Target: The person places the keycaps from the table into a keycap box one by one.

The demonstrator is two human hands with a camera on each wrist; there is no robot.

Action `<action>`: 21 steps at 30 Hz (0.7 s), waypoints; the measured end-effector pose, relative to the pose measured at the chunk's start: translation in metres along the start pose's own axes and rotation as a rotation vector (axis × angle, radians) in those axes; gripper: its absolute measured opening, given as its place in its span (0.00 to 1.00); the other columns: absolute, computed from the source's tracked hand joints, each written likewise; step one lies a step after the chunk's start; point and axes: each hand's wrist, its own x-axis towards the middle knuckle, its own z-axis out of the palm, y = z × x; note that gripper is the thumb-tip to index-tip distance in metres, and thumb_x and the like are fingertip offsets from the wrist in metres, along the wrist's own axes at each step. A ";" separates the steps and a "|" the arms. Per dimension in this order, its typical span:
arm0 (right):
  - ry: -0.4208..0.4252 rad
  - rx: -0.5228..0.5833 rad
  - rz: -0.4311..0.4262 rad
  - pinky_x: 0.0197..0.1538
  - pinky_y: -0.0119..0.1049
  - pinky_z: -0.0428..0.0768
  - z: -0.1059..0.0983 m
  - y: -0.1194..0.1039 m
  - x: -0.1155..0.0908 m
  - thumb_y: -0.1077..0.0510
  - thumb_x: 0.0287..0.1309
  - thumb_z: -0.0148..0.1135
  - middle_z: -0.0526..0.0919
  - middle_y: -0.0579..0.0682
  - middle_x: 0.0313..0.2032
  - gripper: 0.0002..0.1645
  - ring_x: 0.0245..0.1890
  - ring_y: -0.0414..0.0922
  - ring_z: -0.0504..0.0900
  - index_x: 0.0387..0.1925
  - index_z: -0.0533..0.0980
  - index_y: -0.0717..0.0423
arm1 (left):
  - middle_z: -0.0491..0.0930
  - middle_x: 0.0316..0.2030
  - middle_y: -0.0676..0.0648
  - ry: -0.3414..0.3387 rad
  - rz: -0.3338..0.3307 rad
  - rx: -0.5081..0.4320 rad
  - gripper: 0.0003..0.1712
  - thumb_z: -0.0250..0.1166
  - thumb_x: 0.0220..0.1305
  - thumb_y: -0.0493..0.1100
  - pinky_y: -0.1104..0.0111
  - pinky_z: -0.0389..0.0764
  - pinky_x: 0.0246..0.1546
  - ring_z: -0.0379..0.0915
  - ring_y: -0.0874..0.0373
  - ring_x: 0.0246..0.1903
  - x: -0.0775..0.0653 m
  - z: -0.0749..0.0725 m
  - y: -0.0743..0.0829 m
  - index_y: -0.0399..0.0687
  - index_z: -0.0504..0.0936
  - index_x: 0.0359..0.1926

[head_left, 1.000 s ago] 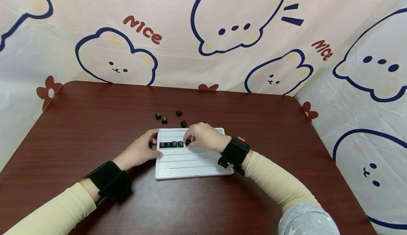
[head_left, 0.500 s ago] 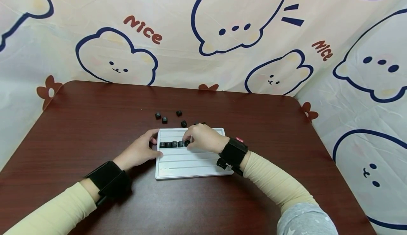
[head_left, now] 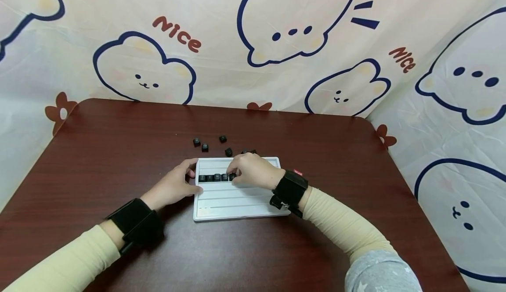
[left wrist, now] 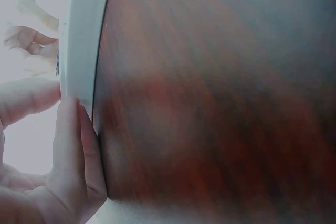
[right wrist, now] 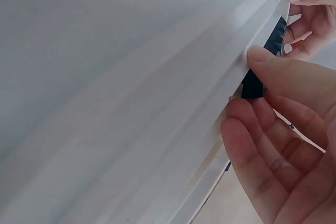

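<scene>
A white ridged tray (head_left: 237, 204) lies on the table, with a row of black keycaps (head_left: 213, 178) along one of its upper grooves. At the right end of that row, my right hand (head_left: 258, 171) pinches one keycap (right wrist: 254, 85) between thumb and fingers, close up against its neighbours. My left hand (head_left: 172, 189) grips the tray's left edge, thumb over the top and fingers along the side. The left wrist view shows those fingers right at the tray's side wall (left wrist: 81, 40). Part of the pinched keycap is hidden by the right hand's fingers.
Behind the tray, several loose keycaps (head_left: 204, 147) lie scattered on the dark red-brown table (head_left: 138, 151). Some of these are partly hidden by the right hand. A patterned cloth (head_left: 221, 77) hangs along the table's back and right sides.
My right hand has shifted slightly left with its keycap, closing the small gap to the row, and has since stayed there. The left hand keeps its hold on the tray.
</scene>
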 end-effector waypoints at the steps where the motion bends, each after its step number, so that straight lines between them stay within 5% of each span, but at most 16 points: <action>1: 0.000 0.000 0.003 0.41 0.29 0.78 0.000 0.000 0.000 0.63 0.57 0.75 0.86 0.50 0.47 0.14 0.34 0.37 0.80 0.46 0.87 0.58 | 0.71 0.49 0.35 0.000 0.000 0.000 0.49 0.74 0.59 0.33 0.63 0.70 0.34 0.68 0.48 0.38 0.000 0.000 0.000 0.29 0.56 0.76; 21: 0.010 -0.022 0.023 0.44 0.30 0.79 -0.002 0.005 -0.005 0.61 0.60 0.74 0.87 0.47 0.43 0.10 0.37 0.37 0.81 0.44 0.88 0.56 | 0.71 0.49 0.35 -0.003 -0.008 0.007 0.49 0.74 0.59 0.34 0.62 0.70 0.34 0.68 0.49 0.37 -0.002 0.000 0.002 0.30 0.56 0.76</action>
